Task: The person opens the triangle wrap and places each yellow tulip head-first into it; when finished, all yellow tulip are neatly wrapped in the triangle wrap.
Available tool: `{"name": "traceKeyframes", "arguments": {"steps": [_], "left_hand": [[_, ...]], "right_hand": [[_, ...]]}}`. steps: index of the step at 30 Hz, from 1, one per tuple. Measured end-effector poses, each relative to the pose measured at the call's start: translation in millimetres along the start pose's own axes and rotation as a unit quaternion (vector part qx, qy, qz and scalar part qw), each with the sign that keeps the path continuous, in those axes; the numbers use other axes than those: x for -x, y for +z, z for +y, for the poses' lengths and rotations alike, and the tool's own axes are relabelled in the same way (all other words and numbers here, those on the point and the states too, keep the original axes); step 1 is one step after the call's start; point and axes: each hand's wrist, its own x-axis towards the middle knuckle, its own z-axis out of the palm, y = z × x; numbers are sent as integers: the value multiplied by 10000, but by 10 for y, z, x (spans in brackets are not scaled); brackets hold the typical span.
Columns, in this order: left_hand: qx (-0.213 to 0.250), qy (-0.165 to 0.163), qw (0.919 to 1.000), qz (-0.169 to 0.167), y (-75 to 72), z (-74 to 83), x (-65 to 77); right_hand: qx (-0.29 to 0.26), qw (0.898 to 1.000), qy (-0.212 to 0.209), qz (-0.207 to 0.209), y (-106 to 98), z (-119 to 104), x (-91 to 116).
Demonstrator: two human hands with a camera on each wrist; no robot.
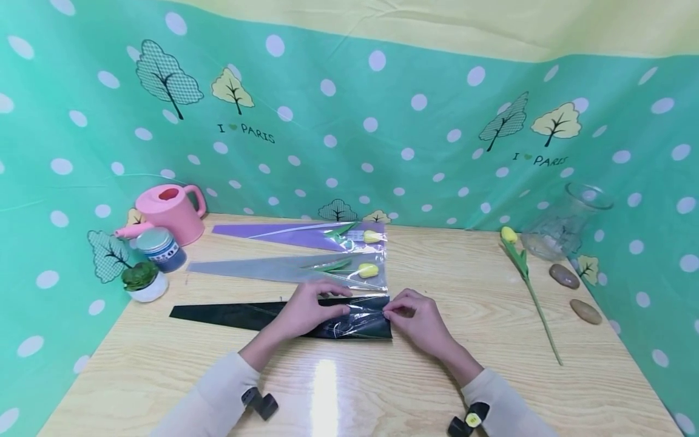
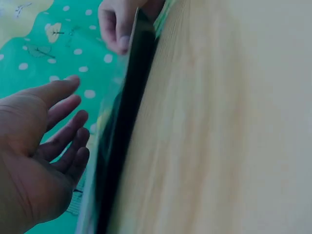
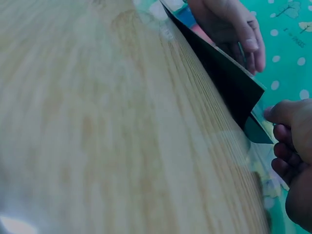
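Note:
A long, tapering black flower sleeve (image 1: 229, 315) with a glossy clear front lies nearest to me on the table. My right hand (image 1: 420, 318) pinches the edge of its wide end between thumb and index finger; in the right wrist view that end stands raised off the wood. Over the sleeve's wide half hovers my left hand (image 1: 311, 309), its fingers loosely bent and apart, gripping nothing. Behind lie a grey sleeve (image 1: 235, 268) and a purple sleeve (image 1: 256, 232), each with a yellow tulip inside. Whether the black sleeve contains anything is hidden by glare.
At the left stand a pink watering can (image 1: 180, 212), a blue jar (image 1: 161, 249) and a potted succulent (image 1: 147, 282). To the right are a loose yellow tulip (image 1: 526, 276), a clear glass vase (image 1: 557, 230) and two brown stones (image 1: 563, 276). A dotted green cloth encloses the table.

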Motion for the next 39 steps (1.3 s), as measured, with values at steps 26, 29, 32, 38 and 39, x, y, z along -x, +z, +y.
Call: {"name": "traceKeyframes", "arguments": {"steps": [26,29,32,38,39], "left_hand": [[-53,-87,9994,333,74,-118,114],[57,-143,9992,359,68,-96,109],[204,-227,9988,370,54,-84,114],[486,-243,9972,505,-24,-57,110],[518,-228,9970,530,-42,-57,103]], "right_hand": [[-511,9986,-96,-74,-31,-265,-103],[-782,9969,16,-97,-78,-274,-112],[-1051,9944,33,-115,-198,-259,-121],[-938,9953,60,224,-675,-92,-87],[-877,9954,176,335,-770,-41,-74]]}}
